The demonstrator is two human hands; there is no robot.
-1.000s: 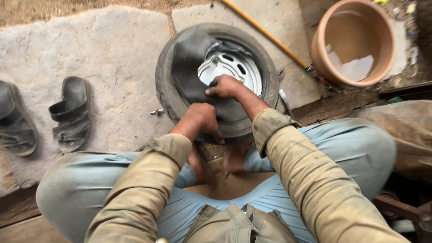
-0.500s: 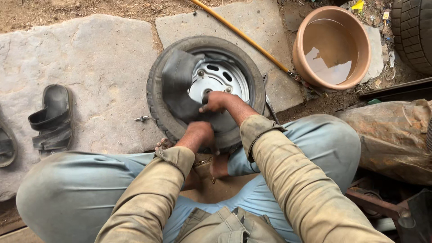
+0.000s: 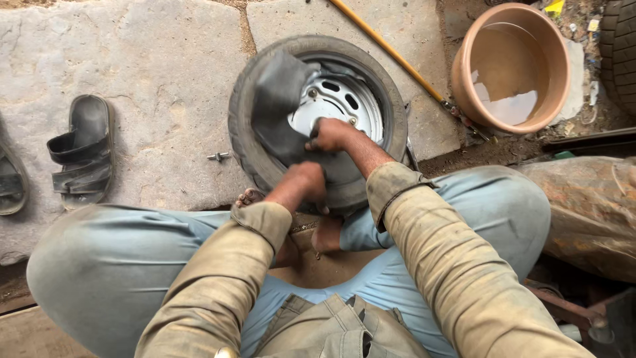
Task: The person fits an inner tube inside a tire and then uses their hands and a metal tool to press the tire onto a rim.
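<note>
I press my left hand (image 3: 306,180) closed on the limp, soft inner tube (image 3: 278,106); my right hand (image 3: 329,134) pinches its edge beside the stiff rim (image 3: 344,99). Grip folds, not metal.

Both hands (image 3: 318,159) forward, fingers curled

Open-air roadside tyre repair spot, small wheel (image 3: 318,119) with a black inner tube (image 3: 278,106) flat on stone slabs (image 3: 152,79), clay water basin (image 3: 510,66) right of the wheel, larger tyre (image 3: 621,50) beyond it, sandals (image 3: 83,152) left, dirt ground.
</note>
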